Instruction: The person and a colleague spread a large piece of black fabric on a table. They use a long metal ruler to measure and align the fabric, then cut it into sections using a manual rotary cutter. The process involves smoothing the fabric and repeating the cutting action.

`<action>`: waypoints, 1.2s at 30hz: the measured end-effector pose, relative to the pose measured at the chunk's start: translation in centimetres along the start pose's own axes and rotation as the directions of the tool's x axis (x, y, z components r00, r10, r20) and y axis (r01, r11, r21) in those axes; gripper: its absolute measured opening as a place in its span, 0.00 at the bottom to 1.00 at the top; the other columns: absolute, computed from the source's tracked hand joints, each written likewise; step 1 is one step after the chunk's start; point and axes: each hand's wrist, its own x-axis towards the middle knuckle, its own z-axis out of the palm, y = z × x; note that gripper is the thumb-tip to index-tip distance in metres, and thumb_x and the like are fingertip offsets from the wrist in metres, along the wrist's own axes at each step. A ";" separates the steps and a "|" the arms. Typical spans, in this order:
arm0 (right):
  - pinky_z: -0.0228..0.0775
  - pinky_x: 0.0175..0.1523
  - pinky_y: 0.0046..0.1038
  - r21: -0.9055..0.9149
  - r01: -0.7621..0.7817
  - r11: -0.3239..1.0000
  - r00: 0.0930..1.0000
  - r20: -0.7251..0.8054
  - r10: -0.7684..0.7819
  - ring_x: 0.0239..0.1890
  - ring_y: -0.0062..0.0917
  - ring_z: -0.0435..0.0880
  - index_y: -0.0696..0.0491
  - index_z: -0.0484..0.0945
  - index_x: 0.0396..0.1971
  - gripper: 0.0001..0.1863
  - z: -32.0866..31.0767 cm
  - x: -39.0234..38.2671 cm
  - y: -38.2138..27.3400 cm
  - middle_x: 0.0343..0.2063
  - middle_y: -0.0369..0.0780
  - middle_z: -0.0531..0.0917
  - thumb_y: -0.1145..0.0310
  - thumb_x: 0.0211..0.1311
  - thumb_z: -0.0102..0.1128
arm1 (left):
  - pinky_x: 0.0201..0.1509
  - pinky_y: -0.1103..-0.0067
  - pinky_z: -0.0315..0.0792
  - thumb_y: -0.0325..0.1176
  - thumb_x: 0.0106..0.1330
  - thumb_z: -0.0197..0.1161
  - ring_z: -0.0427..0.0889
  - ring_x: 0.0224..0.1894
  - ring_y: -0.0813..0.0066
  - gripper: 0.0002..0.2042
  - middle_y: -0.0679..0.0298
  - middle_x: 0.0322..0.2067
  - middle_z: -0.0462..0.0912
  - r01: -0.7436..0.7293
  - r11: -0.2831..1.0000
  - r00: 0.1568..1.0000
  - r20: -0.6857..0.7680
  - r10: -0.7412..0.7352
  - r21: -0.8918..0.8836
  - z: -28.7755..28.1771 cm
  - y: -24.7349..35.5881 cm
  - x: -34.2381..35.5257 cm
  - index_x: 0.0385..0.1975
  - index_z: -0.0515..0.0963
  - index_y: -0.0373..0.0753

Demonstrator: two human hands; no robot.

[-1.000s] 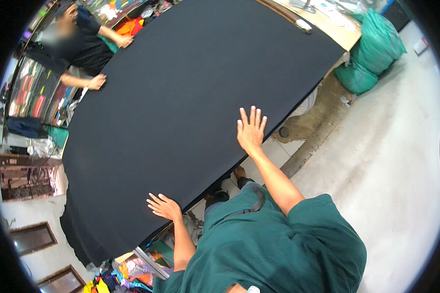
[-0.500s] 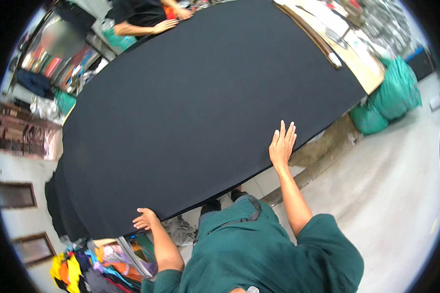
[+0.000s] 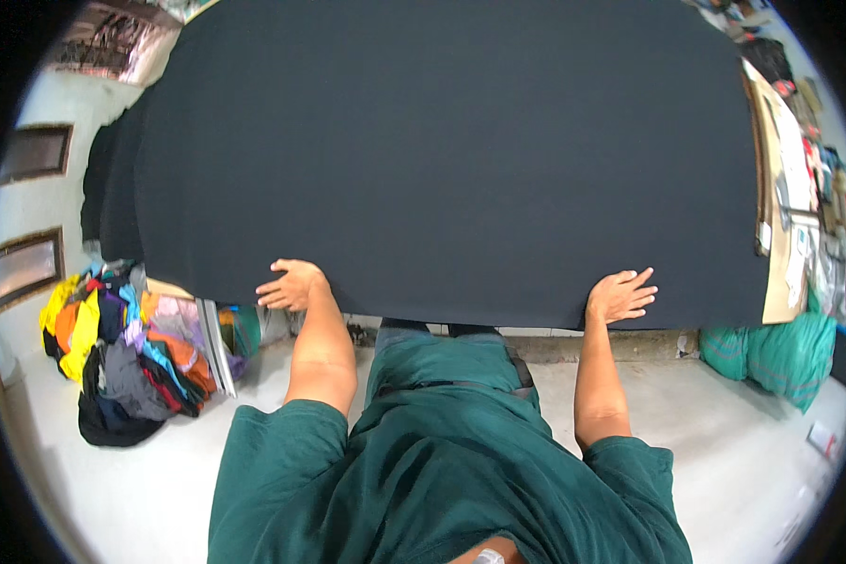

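Note:
A wide black cloth (image 3: 461, 160) lies spread over a long table and reaches its near edge. Toward the left of that edge, my left hand (image 3: 291, 285) rests flat on the fabric with its fingers apart. My right hand (image 3: 622, 297) lies near the right part of the same edge, palm down and fingers spread. Neither hand grips anything. At the left end the cloth hangs over in dark folds (image 3: 113, 183).
Past the cloth's right end shows a bare strip of tabletop (image 3: 782, 282) with a long brown bar (image 3: 762, 207). Green sacks (image 3: 790, 352) sit on the floor below it. A heap of coloured garments (image 3: 132, 357) lies at the lower left, beside a metal table leg (image 3: 218, 348).
The view has turned, so the near edge now runs level. My right hand sits farther right in view, its fingers more spread. A co-worker's hands at the far edge have left the view.

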 end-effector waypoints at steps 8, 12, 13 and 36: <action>0.48 0.80 0.54 -0.061 -0.001 0.998 1.000 -0.017 0.000 0.79 0.44 0.60 0.39 0.64 0.77 0.29 0.7 0.1 -0.5 0.77 0.48 0.63 0.54 0.81 0.34 | 0.75 0.56 0.68 0.55 0.79 0.39 0.61 0.78 0.50 0.36 0.47 0.78 0.56 -0.017 0.993 0.998 -0.063 0.025 0.116 0.6 0.4 0.0 0.79 0.56 0.37; 0.51 0.79 0.50 -0.099 0.006 0.995 0.999 -0.035 -0.010 0.78 0.41 0.63 0.37 0.65 0.76 0.29 1.3 0.5 -0.6 0.77 0.46 0.65 0.54 0.79 0.35 | 0.76 0.57 0.66 0.55 0.79 0.38 0.61 0.78 0.52 0.35 0.49 0.79 0.56 0.001 0.998 1.000 -0.025 0.001 0.067 0.2 1.5 -0.3 0.79 0.57 0.39; 0.52 0.78 0.49 -0.105 0.003 0.994 0.999 -0.043 -0.007 0.77 0.40 0.64 0.36 0.66 0.76 0.29 1.4 0.5 -0.6 0.76 0.45 0.66 0.53 0.79 0.35 | 0.76 0.57 0.66 0.54 0.79 0.39 0.60 0.78 0.53 0.34 0.50 0.79 0.56 0.018 0.997 1.000 -0.019 -0.017 0.069 0.0 1.6 -0.5 0.79 0.57 0.40; 0.53 0.78 0.45 -0.157 0.000 0.988 0.997 -0.080 -0.013 0.76 0.40 0.67 0.35 0.67 0.76 0.28 0.7 0.0 -1.1 0.75 0.45 0.68 0.56 0.79 0.36 | 0.76 0.57 0.65 0.49 0.78 0.47 0.67 0.75 0.47 0.31 0.44 0.75 0.63 -0.109 0.991 0.974 -0.191 0.123 0.081 1.9 -0.6 1.6 0.75 0.65 0.38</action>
